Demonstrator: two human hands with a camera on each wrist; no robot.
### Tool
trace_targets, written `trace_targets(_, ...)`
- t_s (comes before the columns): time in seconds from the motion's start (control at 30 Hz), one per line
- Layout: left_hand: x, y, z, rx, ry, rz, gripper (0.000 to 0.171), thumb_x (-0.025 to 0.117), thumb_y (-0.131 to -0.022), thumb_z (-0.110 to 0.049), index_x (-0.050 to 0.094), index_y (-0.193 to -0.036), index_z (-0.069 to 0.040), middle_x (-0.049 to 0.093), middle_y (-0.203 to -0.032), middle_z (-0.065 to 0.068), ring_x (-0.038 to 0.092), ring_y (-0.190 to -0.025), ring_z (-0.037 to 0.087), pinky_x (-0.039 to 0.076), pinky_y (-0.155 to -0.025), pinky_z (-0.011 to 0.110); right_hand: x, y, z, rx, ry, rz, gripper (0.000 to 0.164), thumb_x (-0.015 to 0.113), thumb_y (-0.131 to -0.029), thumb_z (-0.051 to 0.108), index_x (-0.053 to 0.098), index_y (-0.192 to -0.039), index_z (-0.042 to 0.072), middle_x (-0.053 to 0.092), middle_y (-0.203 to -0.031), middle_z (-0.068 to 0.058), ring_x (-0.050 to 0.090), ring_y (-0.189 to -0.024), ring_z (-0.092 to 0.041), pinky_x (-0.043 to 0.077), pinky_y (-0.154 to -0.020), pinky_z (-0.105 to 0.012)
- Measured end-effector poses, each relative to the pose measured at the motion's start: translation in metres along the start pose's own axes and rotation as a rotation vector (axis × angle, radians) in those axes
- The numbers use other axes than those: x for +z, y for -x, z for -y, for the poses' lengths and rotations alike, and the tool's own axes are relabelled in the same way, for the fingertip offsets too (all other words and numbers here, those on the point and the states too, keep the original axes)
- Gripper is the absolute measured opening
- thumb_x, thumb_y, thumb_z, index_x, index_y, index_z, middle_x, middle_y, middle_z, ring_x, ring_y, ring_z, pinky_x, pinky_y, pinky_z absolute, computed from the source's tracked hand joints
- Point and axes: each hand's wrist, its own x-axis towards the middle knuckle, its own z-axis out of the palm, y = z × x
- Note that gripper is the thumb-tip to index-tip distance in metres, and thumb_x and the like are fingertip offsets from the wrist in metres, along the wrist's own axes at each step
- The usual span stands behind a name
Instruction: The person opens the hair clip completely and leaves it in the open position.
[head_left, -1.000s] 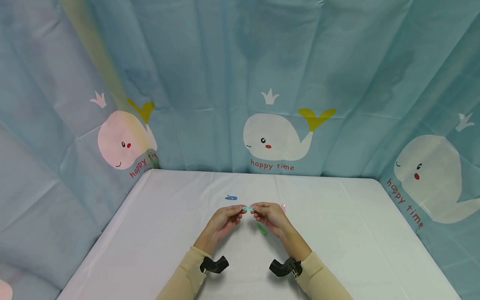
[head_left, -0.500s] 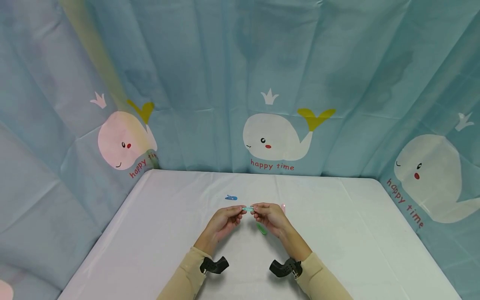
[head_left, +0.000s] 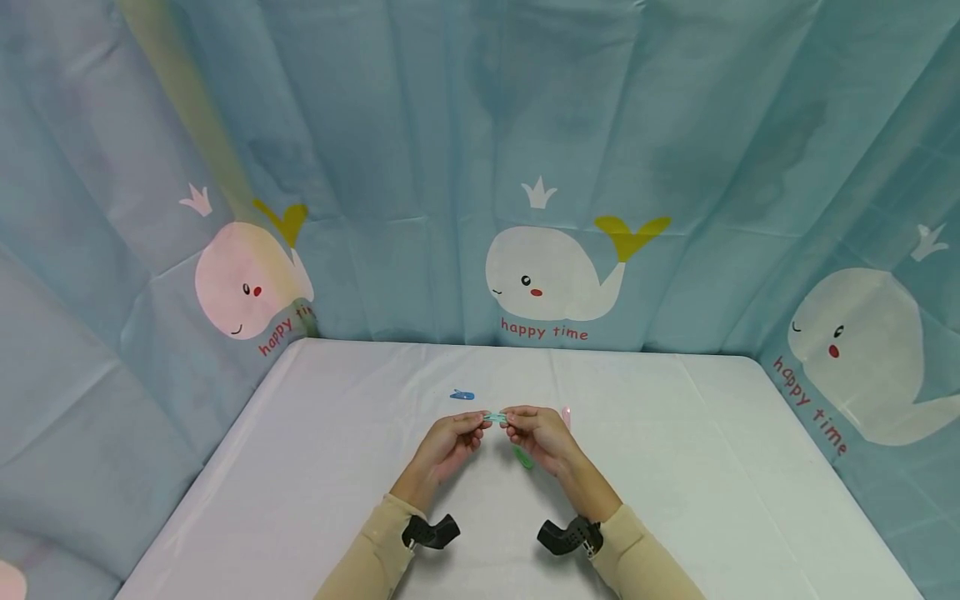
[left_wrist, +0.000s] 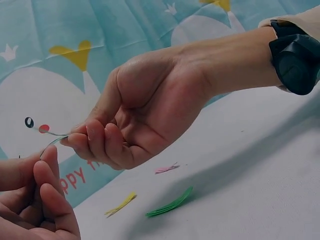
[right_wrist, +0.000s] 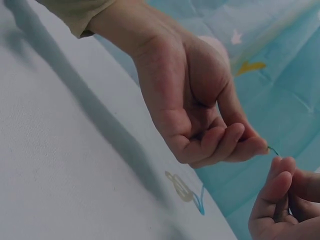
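Between both hands is a thin teal snap hair clip (head_left: 495,417), held off the table in front of the person. My left hand (head_left: 447,442) pinches one end of it with thumb and forefinger, and my right hand (head_left: 546,436) pinches the other. In the left wrist view the clip (left_wrist: 54,140) shows as two thin curved strips splitting apart beyond the right fingertips. Only a short dark sliver of it appears in the right wrist view. The fingers cover both its ends.
On the white table (head_left: 675,467) lie a blue clip (head_left: 462,395) beyond the left hand, a pink one (head_left: 566,418) beside the right hand and a green one (head_left: 522,457) under it. A yellow one (left_wrist: 120,204) shows in the left wrist view. Whale-printed curtains (head_left: 420,275) surround the table.
Both hands keep their pinch on the hair clip and stay nearly in place. The clip between them looks slightly tilted or bent compared with earlier.
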Motion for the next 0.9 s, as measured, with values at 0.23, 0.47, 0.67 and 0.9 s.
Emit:
trace_targets(0.23, -0.001, 0.000, 0.001, 0.002, -0.017, 0.003, 0.033, 0.053, -0.098, -0.005, 0.051, -0.127, 0.011, 0.069, -0.082, -0.005, 0.054, -0.070, 0.002, 0.043, -0.064, 0.016, -0.001, -0.003, -0.002, 0.028, -0.006, -0.011, 0.016, 0.058, -0.094, 0.002, 0.065, -0.105, -0.007, 0.068, -0.075, 0.001, 0.058, -0.066, -0.005, 0.049, -0.060, -0.017)
trace_targets(0.47, -0.004, 0.000, 0.002, 0.012, -0.053, -0.005, 0.034, 0.056, -0.097, -0.007, 0.054, -0.126, 0.010, 0.070, -0.083, -0.005, 0.054, -0.071, 0.003, 0.044, -0.064, 0.015, -0.001, -0.003, -0.002, 0.022, 0.022, -0.015, 0.014, 0.058, -0.094, 0.003, 0.068, -0.102, -0.004, 0.068, -0.074, 0.001, 0.059, -0.062, -0.005, 0.049, -0.058, -0.017)
trace_targets(0.67, -0.007, 0.000, 0.003, 0.019, -0.113, -0.004, 0.037, 0.057, -0.097, -0.009, 0.053, -0.127, 0.012, 0.070, -0.082, -0.006, 0.054, -0.071, 0.003, 0.044, -0.065, 0.016, -0.002, -0.006, -0.003, 0.017, 0.085, -0.002, 0.023, 0.060, -0.093, 0.005, 0.063, -0.109, -0.011, 0.068, -0.074, 0.002, 0.058, -0.061, -0.005, 0.049, -0.057, -0.017)
trace_targets(0.9, -0.011, 0.001, -0.004, 0.022, -0.264, -0.070, 0.034, 0.061, -0.095, -0.013, 0.062, -0.121, 0.009, 0.071, -0.084, -0.005, 0.057, -0.076, 0.007, 0.046, -0.070, 0.020, 0.000, -0.008, -0.006, 0.016, 0.161, 0.012, 0.030, 0.058, -0.095, 0.006, 0.059, -0.116, -0.016, 0.068, -0.075, 0.002, 0.058, -0.061, -0.005, 0.049, -0.058, -0.017)
